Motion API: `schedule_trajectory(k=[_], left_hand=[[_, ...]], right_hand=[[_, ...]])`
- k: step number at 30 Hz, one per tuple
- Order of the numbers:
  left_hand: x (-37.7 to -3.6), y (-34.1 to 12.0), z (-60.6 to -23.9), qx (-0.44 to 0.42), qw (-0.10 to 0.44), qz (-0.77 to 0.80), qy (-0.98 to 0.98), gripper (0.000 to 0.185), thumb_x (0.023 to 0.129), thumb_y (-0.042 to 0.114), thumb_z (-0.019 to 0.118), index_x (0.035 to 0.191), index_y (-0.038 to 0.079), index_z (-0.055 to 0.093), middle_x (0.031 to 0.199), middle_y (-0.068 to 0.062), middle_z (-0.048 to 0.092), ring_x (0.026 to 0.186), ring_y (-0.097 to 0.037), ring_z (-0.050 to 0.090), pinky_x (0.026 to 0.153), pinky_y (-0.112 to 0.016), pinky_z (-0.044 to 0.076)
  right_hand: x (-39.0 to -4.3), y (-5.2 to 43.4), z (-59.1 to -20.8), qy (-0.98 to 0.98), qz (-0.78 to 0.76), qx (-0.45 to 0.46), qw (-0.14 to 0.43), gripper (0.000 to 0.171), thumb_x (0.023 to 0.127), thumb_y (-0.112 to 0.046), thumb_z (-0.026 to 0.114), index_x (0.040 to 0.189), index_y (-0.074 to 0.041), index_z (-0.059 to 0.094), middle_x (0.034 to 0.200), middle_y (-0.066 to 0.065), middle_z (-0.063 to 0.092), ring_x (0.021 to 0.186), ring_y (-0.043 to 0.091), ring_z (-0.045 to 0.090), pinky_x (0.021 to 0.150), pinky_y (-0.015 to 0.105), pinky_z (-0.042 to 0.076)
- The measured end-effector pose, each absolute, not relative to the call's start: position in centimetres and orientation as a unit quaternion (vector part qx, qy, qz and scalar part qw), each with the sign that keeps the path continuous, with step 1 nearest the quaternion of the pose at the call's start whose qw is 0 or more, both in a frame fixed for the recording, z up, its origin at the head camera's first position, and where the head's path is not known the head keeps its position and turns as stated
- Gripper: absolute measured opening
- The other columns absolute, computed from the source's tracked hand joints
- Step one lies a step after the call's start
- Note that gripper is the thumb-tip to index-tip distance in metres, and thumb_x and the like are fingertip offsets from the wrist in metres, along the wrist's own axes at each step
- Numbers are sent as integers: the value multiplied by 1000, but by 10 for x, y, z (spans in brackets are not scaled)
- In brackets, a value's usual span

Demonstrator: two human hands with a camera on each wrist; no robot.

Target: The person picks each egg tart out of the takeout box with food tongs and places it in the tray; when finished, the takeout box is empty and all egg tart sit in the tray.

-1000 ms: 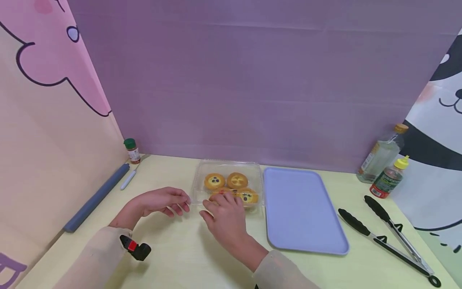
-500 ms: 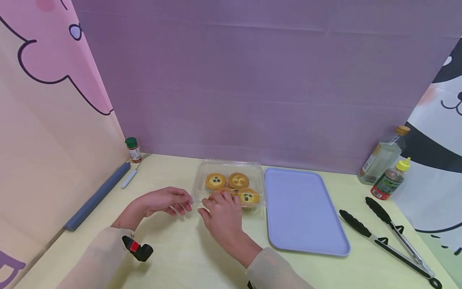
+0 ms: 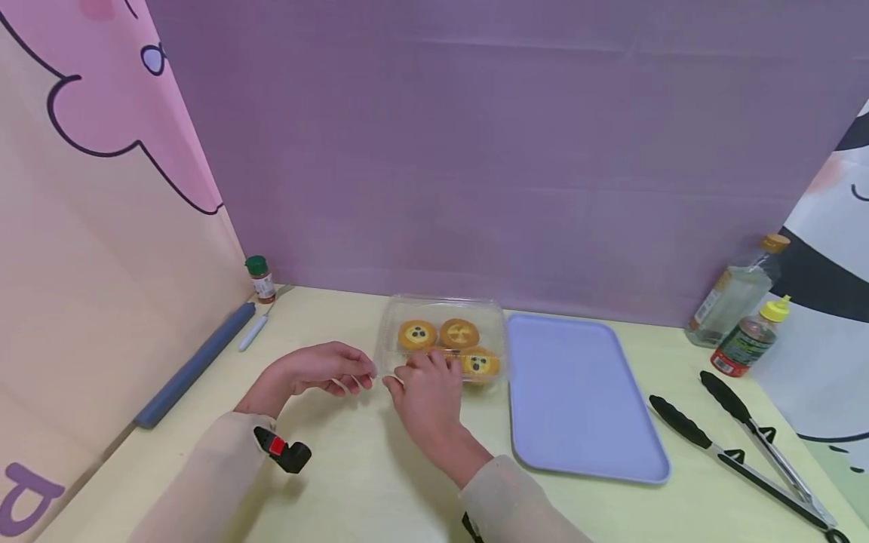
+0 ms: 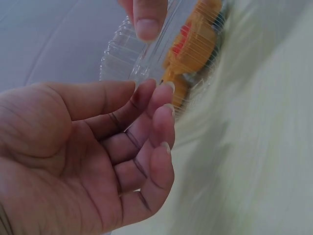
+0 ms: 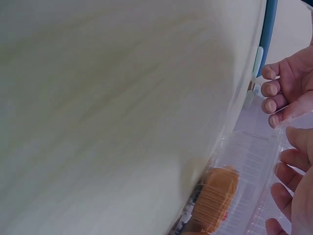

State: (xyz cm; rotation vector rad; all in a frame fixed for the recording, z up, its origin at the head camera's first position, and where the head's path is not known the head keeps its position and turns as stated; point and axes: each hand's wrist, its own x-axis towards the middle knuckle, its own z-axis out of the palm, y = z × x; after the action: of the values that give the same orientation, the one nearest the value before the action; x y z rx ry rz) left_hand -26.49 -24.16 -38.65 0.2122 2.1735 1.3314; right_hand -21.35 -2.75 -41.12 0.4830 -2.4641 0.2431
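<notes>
A clear plastic clamshell box with several yellow tarts stands shut on the pale table. My right hand is at its front left edge, fingers curled over the rim. In the right wrist view those fingers pinch the clear lid flange. My left hand hovers just left of the box, palm loosely cupped and holding nothing. In the left wrist view its fingertips reach the box's corner, and a tart shows through the ribbed plastic.
A lavender tray lies right of the box. Black-handled tongs lie further right, with two bottles behind them. At the far left are a small spice jar, a white-handled tool and a grey-blue roll.
Both hands stay at the box's front left corner. The right hand has crept slightly further onto the rim. The head view has swung a little to the left.
</notes>
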Motion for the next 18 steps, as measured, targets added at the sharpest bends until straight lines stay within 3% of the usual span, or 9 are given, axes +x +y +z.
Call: schedule_trajectory(k=[18], left_hand=[[-273, -228, -393, 38, 285, 501, 816, 31, 100, 28, 61, 115, 3, 69, 86, 2, 66, 76, -12, 58, 64, -24, 43]], right_hand=[[-228, -23, -422, -910, 100, 166, 368, 14, 80, -45, 82, 79, -31, 78, 84, -11, 64, 93, 15, 58, 77, 37, 40]])
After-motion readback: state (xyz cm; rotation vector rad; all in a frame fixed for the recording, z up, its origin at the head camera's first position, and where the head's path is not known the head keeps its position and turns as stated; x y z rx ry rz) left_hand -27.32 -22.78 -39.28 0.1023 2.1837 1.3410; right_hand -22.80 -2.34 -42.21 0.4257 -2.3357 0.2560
